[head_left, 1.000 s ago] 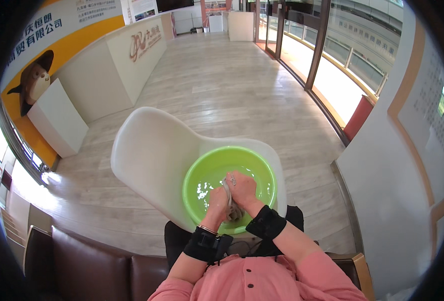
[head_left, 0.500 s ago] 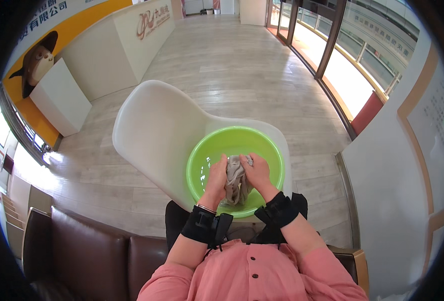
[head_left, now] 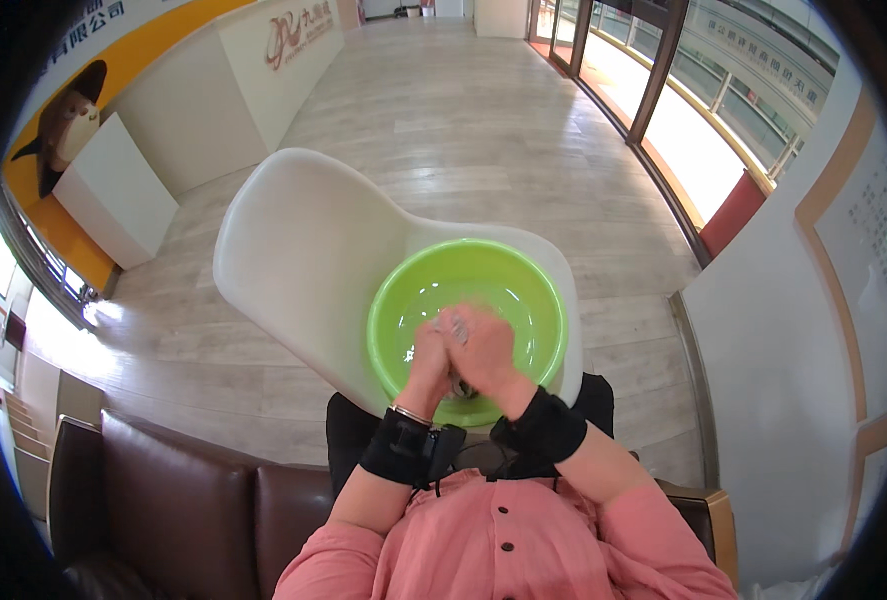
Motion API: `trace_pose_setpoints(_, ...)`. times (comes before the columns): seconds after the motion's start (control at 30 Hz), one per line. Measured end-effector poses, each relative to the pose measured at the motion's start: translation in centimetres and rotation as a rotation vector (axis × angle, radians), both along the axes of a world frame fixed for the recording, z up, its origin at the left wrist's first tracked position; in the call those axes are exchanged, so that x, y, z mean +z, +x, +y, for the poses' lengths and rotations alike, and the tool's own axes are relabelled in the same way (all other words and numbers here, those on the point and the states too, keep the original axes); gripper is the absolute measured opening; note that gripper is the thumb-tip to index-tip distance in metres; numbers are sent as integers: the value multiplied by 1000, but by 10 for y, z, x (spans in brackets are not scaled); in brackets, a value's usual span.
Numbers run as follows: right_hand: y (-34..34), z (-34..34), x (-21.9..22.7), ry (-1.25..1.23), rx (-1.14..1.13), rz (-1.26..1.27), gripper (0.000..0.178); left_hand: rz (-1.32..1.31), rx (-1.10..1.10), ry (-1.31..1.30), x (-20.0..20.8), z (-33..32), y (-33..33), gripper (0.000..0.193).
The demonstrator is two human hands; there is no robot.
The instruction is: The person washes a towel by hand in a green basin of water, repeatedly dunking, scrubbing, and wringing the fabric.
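My left hand [head_left: 427, 360] and my right hand [head_left: 485, 350] press together over a green basin [head_left: 381, 300], both closed round a grey cloth [head_left: 458, 328]. Only small bits of the cloth show between and below my hands; my fingers cover the rest. The right hand lies partly across the left, and its upper edge is smeared by motion. Water glints inside the basin. The basin rests on the seat of a white chair [head_left: 303, 235], in front of my knees.
A brown leather sofa [head_left: 178, 490] is behind and to my left. On the right runs a white wall [head_left: 763, 330] with framed panels. Farther off are a white counter [head_left: 253, 80], a white pedestal [head_left: 113, 195] with a hatted figure [head_left: 71, 125], and glass doors [head_left: 613, 55].
My hands were side by side with the cloth hanging between them. Now they have come together, the right turned over toward the left, and the cloth is bunched up and mostly hidden.
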State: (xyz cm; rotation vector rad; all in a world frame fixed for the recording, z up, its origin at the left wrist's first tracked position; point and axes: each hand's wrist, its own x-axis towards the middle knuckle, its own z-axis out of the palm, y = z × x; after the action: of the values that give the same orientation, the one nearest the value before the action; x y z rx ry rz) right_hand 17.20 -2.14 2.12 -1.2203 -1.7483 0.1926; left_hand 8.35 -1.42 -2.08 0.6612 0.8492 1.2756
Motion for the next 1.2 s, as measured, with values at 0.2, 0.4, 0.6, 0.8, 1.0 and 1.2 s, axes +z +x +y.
trace_pose_setpoints(0.2,15,23,-26,-135,-64,-22,22,103,-84,-134,-6,4,1,25)
trace_pose_setpoints(0.4,45,28,-41,-331,-32,130,34,37,-52,-137,20,5,2,30)
trace_pose_setpoints(0.6,70,27,-48,-489,60,445,35,485,-196,89,-2,11,-31,28)
trace_pose_setpoints(0.8,79,20,-35,-710,225,454,32,355,-59,95,-12,19,-52,21)
trace_pose_setpoints(1.0,91,22,-43,-698,288,458,27,209,3,139,-15,24,-57,24)
trace_pose_setpoints(1.2,58,10,-12,-467,315,583,24,407,162,16,-58,34,-45,24)
